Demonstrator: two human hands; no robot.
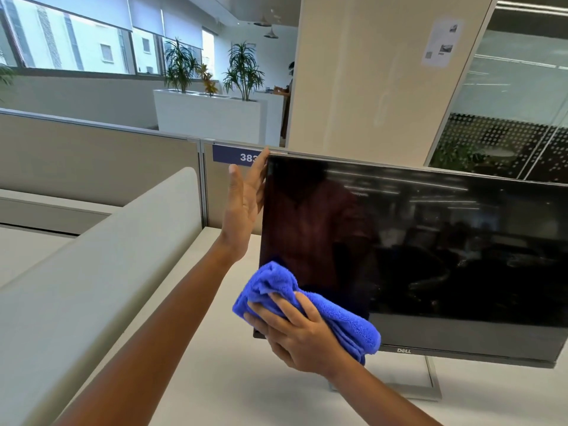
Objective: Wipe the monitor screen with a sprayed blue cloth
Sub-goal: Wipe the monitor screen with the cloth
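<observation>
**While left hand braces, right hand wipes at lower-left corner**

As the moment stands, the monitor [430, 241] sits on the pale desk [215, 379], its screen dark and reflective, right of a grey partition [92, 155].

- Left hand [242, 207]: flat against the monitor's upper left edge. Fingers straight and close together, thumb held apart. It steadies the panel and does not grip it.
- Right hand [295, 330]: holds the blue cloth [338, 318] against the screen's lower left corner. Fingers spread and curled over the bunched cloth; thumb hidden.
- Cloth: wadded, not folded flat. A loose tail trails right, across the bottom bezel.
- Whether the cloth is damp cannot be told from here.

Risks, as judged:
- The thin stand [430, 385] may let the panel tilt or swivel if the wiping push outweighs the flat left hand's bracing.
- A bunched cloth touches unevenly, so streaks or missed bands are likely, mostly across the wide right half.
- The left fingertips lie at the screen's edge; slipping inward would leave fresh smudges.
- Pressing hard on one spot could stress the panel.
</observation>
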